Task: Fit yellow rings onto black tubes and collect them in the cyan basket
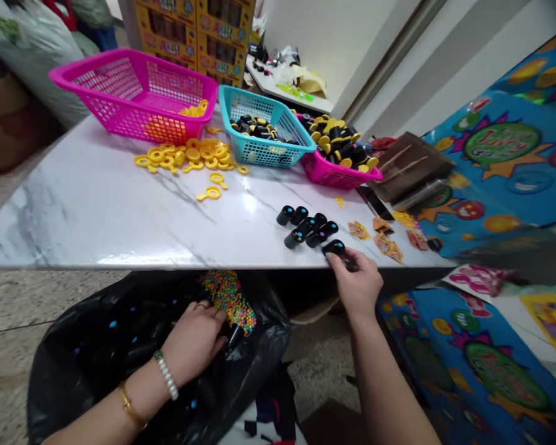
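My right hand (360, 281) grips a small black cylindrical container (334, 248) at the table's front edge, its top showing a bit of blue. Beside it stand several more black containers (308, 226) in a tight group, with coloured dots showing in their tops. Down in a black plastic bag (264, 364), my left hand (197, 337) has its fingers curled beside a heap of tiny multicoloured candy balls (229, 300). One dark cylinder (234, 335) lies near its thumb. What the left fingers hold, if anything, is hidden. More black containers fill the bag.
Yellow ring-shaped pieces (199, 154) lie before a pink basket (130, 93). A turquoise basket (259, 148) and a second pink basket (336, 176) hold black and yellow parts. Small packets (388, 247) and a phone (375, 203) lie rightward, near blue printed boxes (505, 154).
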The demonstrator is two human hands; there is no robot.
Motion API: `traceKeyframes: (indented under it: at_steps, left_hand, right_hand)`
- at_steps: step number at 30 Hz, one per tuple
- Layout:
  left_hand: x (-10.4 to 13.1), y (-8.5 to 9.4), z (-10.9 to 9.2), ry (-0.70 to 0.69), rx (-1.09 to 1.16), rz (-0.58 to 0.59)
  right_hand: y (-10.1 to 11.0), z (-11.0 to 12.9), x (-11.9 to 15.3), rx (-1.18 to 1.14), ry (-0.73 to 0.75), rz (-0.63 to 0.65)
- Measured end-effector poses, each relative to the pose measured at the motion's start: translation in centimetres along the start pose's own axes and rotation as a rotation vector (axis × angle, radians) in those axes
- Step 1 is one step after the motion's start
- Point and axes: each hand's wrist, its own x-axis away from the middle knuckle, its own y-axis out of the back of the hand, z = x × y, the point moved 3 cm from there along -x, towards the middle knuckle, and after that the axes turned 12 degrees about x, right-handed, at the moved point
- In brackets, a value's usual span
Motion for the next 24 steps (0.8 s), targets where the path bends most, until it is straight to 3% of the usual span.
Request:
traceKeyframes:
  at_steps: [2,4,7,8,9,11,14,17,19,22,24]
  left_hand:
    - [-0.2,0.4,0.2,0.027,0.062,-0.043]
    - [-0.2,0.8,0.4,0.045,0.152,-0.097]
    - [-0.1,1.5,0.6,0.045,0.261,-0.154]
    - [-0.1,1.7,0.7,0.041,0.279,-0.161]
    - [-0.1,1.8,0.7,0.035,0.288,-0.164]
    - [-0.1,1.9,0.7,0.017,0.287,-0.166]
    - [-0.2,1.6,0.6,0.014,0.239,-0.152]
    - [0.0,1.5,0.6,0.047,0.207,-0.133]
    - [0.3,1.8,0.9,0.072,0.277,-0.181]
    - [0.6,2.4,1.4,0.081,0.507,-0.222]
    - [0.6,2.7,1.8,0.102,0.640,-0.189]
  right_hand:
    - [-0.6,0.0,-0.8,-0.008,0.003,0.030]
    - [-0.3,0.3,-0.3,-0.029,0.001,-0.021]
    - [1.4,1.7,2.9,-0.037,0.043,-0.155]
    - [1.8,2.6,4.3,-0.064,0.110,-0.123]
    - [1.8,3.8,5.8,-0.125,0.210,-0.007]
    - [0.8,6.5,9.0,-0.278,0.436,0.385]
    - [-2.1,9.7,13.1,-0.449,0.510,0.919]
    - [-5.0,10.9,14.5,-0.510,0.337,1.129]
    - [-6.2,11.0,14.4,-0.562,0.129,1.238]
    - [-6.4,11.1,14.0,-0.721,-0.198,1.436]
    - [-5.8,11.4,13.8,-0.841,-0.271,1.506]
